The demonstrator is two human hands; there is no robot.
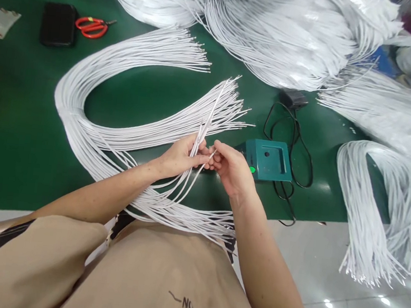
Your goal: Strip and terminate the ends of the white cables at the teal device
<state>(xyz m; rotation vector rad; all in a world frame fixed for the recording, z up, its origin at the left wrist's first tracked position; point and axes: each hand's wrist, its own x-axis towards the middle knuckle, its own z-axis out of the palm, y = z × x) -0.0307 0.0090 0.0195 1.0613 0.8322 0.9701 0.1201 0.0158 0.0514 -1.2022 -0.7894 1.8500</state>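
Observation:
My left hand [186, 156] is closed around a few thin white wires [216, 107] whose ends stick up past the fingers. Close beside it, my right hand [231, 166] pinches the end of a single white wire [201, 169] between thumb and fingertips. Behind and below the hands lies a large curved bundle of white wires [74, 96], with one set of ends at the upper middle and others by my lap. A small teal device [269, 160] with a green button sits just right of my right hand.
Red-handled scissors [92, 27] and a black box [58, 24] lie at the upper left of the green table [3, 152]. Big piles of white wire [284, 30] cover the back. Another bundle [365, 200] hangs over the right front edge. A black cable [309, 167] loops behind the device.

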